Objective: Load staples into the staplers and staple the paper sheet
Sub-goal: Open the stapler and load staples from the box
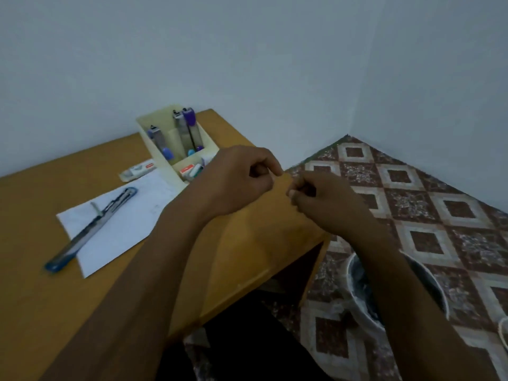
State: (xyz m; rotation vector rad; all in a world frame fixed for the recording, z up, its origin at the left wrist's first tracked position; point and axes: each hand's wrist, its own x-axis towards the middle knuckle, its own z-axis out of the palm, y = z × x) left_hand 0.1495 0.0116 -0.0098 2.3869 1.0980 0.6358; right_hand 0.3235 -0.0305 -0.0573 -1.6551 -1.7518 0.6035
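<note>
now left hand [242, 177] and right hand [324, 199] meet, fingers [265, 167] curled tight — what they pinch, cannot tell; stapler [93, 229] lies leftward, slanted across the paper sheet [129, 235], nearer the left hand.

Left hand [242, 180] and right hand [324, 204] meet with fingers curled over the right edge of the orange-brown wooden table [41, 270] (anything pinched is too small to tell). A white paper sheet [123, 224] lies mid-table. A long blue-and-grey stapler [90, 229] lies diagonally across it, its near end on bare wood. A cream organiser box [159, 118] at the far edge holds upright purple-grey staplers [189, 127]. A small white staple box [138, 169] sits just left of it.
</note>
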